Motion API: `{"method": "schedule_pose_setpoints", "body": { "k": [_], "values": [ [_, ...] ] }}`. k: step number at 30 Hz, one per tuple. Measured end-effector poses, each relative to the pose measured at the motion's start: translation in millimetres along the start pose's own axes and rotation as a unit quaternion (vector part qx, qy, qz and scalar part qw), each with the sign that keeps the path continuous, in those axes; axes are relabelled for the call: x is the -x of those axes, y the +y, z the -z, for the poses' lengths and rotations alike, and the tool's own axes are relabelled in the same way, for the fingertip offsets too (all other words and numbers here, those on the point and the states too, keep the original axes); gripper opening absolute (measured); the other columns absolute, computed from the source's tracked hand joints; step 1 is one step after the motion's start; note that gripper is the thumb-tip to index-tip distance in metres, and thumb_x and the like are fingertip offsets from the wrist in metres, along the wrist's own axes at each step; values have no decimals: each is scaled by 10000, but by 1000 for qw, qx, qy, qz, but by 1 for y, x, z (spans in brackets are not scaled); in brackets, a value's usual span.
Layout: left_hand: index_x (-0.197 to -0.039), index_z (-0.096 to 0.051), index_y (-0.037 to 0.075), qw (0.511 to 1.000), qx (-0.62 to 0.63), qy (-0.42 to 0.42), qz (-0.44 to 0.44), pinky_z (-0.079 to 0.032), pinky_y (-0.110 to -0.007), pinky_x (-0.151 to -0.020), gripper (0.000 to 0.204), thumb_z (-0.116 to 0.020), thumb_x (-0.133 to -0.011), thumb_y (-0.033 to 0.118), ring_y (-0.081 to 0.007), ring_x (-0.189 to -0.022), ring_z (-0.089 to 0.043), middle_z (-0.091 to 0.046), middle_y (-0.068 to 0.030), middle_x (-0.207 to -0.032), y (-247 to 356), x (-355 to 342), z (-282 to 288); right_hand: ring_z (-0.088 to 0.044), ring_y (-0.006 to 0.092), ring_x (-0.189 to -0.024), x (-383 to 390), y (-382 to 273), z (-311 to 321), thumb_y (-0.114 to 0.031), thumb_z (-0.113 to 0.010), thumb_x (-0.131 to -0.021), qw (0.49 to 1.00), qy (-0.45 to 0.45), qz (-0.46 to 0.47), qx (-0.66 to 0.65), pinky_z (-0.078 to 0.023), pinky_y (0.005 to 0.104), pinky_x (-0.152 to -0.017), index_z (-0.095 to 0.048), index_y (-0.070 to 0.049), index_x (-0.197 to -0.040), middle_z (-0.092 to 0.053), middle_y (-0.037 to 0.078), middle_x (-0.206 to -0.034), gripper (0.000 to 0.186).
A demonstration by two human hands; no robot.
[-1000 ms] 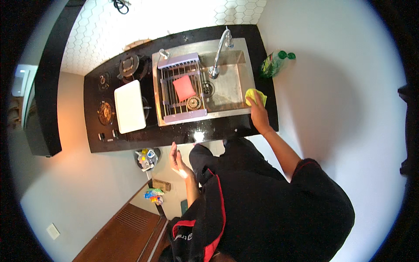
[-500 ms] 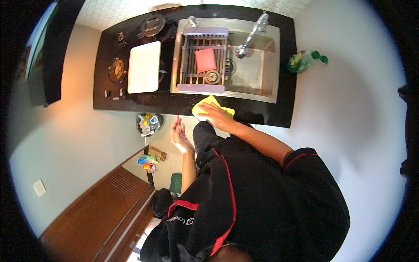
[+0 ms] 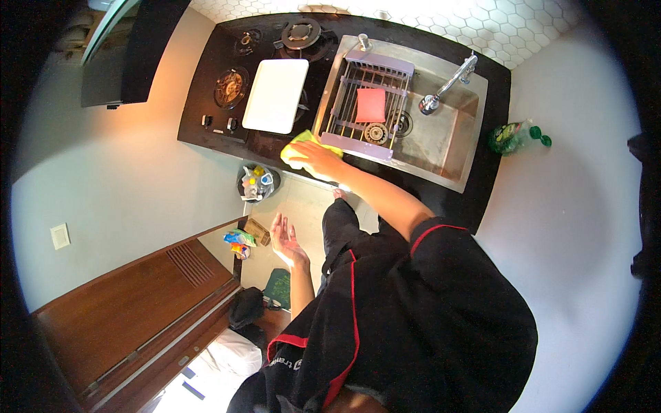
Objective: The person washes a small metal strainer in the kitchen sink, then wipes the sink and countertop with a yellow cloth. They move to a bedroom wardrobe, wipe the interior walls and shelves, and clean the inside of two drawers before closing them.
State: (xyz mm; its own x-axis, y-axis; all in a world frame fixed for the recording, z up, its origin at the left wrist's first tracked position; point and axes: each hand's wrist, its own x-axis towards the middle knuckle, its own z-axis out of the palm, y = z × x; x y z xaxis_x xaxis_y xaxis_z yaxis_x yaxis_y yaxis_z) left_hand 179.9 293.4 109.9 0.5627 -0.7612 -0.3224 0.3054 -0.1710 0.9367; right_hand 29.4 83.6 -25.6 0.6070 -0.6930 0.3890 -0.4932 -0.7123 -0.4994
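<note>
Two hands, one yellow cloth.
One sink, one tap, one rack, one white tray, one bin, one switch.

Glossy black counter, metal sink, yellow cloth

A yellow cleaning cloth, creased and partly covered, its rumpled edges showing, lies on the glossy black countertop by the front edge, toward the countertop's 7 o'clock.

From the right hand, the panel is blocking 11 o'clock and the rack is blocking 1 to 2; the counter strip is lying open toward 9, below knobs standing at 10.
</note>
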Motion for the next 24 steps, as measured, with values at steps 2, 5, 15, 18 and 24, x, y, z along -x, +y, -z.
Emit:
{"method": "schedule_pose_setpoints", "body": {
  "k": [2,5,15,18,24],
  "values": [
    [-1368,-573,81,999,20,35,20,-358,-400,-1097,486,-563,-985,380,-240,-1354,-501,-567,-67,-1468,-2,4,15,-417,335,-1447,48,-14,29,-11,-650,-801,995,11,-73,-61,-356,459,-1203,-583,-217,-1406,-424,134,-1580,642],
    [-1378,-569,80,996,43,75,35,-367,-382,-1086,515,-558,-985,412,-241,-1363,-492,-566,-59,-1473,-7,8,34,-471,335,-1406,132,-30,94,-69,-702,-783,993,43,-101,-35,-375,466,-1196,-628,-188,-1356,-508,146,-1504,590],
    [-1394,-575,122,993,81,63,66,-401,-373,-1038,503,-565,-978,404,-217,-1346,-500,-572,-13,-1468,-10,-26,23,-452,335,-1432,89,-42,96,16,-640,-815,985,117,-127,18,-378,461,-1192,-631,-163,-1385,-509,131,-1518,598],
    [-1374,-563,101,993,100,7,57,-385,-365,-1066,487,-604,-976,379,-211,-1346,-508,-565,-48,-1479,-1,-36,12,-430,334,-1435,58,-19,86,-127,-696,-850,991,40,-94,82,-325,477,-1209,-560,-161,-1417,-478,155,-1524,584],
    [-1382,-575,111,992,105,49,49,-421,-363,-1024,512,-612,-951,385,-208,-1316,-527,-572,-26,-1467,9,-37,25,-492,333,-1392,131,-36,129,-47,-656,-854,978,69,-183,75,-385,459,-1174,-643,-162,-1375,-523,150,-1500,534]
  ]
}}
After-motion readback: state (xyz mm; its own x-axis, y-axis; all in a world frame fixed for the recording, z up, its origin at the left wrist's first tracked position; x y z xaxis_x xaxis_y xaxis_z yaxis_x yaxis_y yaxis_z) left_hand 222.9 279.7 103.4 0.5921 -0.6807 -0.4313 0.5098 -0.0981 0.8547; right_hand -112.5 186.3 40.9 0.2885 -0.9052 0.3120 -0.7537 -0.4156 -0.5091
